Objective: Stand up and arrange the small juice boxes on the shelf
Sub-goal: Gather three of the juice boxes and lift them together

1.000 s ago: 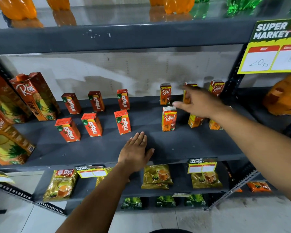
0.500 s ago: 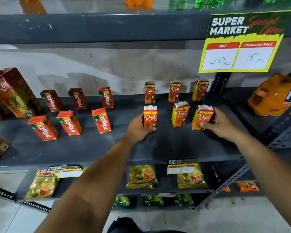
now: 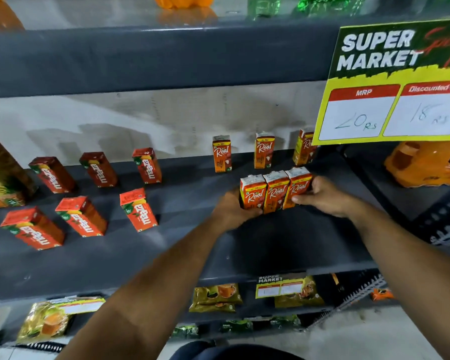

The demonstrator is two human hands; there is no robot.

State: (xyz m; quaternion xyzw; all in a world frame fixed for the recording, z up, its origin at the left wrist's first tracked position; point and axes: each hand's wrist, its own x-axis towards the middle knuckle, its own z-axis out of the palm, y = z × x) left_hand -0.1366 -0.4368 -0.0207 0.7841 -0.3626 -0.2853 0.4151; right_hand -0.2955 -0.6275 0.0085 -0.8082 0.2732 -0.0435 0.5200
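Left hand (image 3: 231, 211) at 9 o'clock and right hand (image 3: 325, 197) at 3 o'clock squeeze three upright Real boxes (image 3: 276, 190) together on the shelf (image 3: 166, 250)

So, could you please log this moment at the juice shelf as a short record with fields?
shelf: grey metal shelf
front Real boxes: three upright, pressed side by side
left hand: against the left box of the three
right hand: against the right box
back Real boxes: three upright, spaced apart
Maaza boxes: six in two rows, upright, apart
price sign: reads 20 rs, 18 rs
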